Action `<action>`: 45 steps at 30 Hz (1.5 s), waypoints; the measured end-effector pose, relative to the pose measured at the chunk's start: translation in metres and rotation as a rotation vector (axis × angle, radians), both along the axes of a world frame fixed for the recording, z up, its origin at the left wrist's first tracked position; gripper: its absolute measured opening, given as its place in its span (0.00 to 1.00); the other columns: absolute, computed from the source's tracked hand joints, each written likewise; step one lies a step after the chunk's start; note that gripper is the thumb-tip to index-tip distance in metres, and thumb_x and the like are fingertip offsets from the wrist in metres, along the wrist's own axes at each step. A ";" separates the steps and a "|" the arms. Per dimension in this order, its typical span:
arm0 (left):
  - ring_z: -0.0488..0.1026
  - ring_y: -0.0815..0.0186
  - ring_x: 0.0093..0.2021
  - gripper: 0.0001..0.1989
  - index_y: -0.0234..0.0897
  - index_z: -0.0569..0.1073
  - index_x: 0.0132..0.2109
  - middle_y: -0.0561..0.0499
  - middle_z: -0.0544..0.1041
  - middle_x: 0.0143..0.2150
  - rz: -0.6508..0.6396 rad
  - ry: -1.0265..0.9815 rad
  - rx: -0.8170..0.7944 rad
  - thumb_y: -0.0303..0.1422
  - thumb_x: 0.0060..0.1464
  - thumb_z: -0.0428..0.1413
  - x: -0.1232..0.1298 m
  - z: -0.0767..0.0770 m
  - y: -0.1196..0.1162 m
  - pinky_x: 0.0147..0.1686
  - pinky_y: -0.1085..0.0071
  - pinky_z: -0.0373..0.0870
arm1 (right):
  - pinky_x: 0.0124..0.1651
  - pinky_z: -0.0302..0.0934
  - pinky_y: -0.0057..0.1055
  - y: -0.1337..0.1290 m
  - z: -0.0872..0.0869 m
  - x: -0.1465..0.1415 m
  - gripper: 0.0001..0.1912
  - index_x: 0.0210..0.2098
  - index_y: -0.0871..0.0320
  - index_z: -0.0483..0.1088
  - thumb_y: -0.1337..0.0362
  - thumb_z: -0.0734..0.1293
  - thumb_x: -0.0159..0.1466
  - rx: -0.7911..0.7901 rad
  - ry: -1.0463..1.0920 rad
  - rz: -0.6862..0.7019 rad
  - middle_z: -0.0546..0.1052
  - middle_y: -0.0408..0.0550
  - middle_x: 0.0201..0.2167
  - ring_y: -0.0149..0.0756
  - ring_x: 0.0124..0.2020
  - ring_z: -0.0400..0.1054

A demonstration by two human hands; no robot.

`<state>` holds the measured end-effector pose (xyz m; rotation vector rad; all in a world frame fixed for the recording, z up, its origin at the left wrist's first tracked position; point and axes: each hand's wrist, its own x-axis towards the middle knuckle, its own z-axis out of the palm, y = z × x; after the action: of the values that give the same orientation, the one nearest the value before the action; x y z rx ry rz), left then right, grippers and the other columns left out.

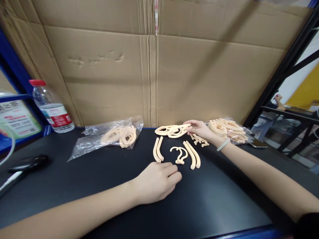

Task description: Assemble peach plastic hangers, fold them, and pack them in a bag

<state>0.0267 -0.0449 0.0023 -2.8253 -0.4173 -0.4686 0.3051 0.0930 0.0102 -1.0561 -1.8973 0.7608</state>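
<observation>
My left hand (159, 182) rests on the dark tabletop with its fingers curled in; whether anything is inside them is hidden. Just beyond it lie cream plastic hooks (181, 156), shaped like clothes-hanger hooks. A pair of curved cream hanger arms (158, 149) lies to their left and another pair (192, 155) to their right. Farther back, my right hand (199, 129) pinches the right end of some looped cream hanger pieces (174, 130), which lie overlapped. Small branched cream parts (199, 140) sit beneath my right wrist.
Clear bags of cream parts lie at the back left (117, 136) and back right (230, 130). A phone (258, 143) is beside the right bag. At left stand a red-capped bottle (53, 109) and a black device with a cable (28, 163). Cardboard (107, 76) walls the back.
</observation>
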 end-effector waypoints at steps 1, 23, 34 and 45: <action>0.68 0.64 0.29 0.08 0.37 0.68 0.38 0.51 0.72 0.32 -0.002 -0.008 -0.001 0.27 0.63 0.45 0.000 0.000 0.000 0.27 0.69 0.68 | 0.39 0.72 0.37 -0.004 0.002 0.002 0.20 0.50 0.59 0.70 0.57 0.67 0.60 -0.013 0.055 -0.027 0.75 0.49 0.35 0.33 0.30 0.72; 0.72 0.66 0.31 0.12 0.37 0.63 0.49 0.50 0.73 0.40 0.263 -0.425 -0.223 0.36 0.60 0.53 0.001 -0.005 0.007 0.26 0.73 0.66 | 0.28 0.65 0.25 -0.131 0.015 -0.039 0.11 0.43 0.57 0.71 0.57 0.69 0.64 -0.327 0.254 0.263 0.75 0.43 0.30 0.27 0.25 0.69; 0.65 0.70 0.20 0.06 0.38 0.67 0.43 0.59 0.67 0.22 0.253 -0.376 -0.353 0.33 0.65 0.47 0.000 -0.005 0.009 0.23 0.75 0.58 | 0.30 0.67 0.25 -0.129 0.015 -0.034 0.10 0.42 0.59 0.68 0.61 0.69 0.63 -0.477 0.070 0.382 0.73 0.43 0.34 0.26 0.27 0.71; 0.65 0.70 0.18 0.03 0.39 0.62 0.42 0.61 0.64 0.21 0.266 -0.504 -0.346 0.31 0.66 0.45 -0.004 -0.004 0.006 0.21 0.75 0.58 | 0.28 0.62 0.25 -0.140 0.033 -0.030 0.09 0.31 0.60 0.73 0.62 0.66 0.64 -0.187 -0.354 0.273 0.75 0.43 0.26 0.29 0.25 0.68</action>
<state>0.0228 -0.0386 -0.0013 -2.8732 -1.0448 -1.1485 0.2751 -0.0472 0.0430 -1.1154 -2.3427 0.9707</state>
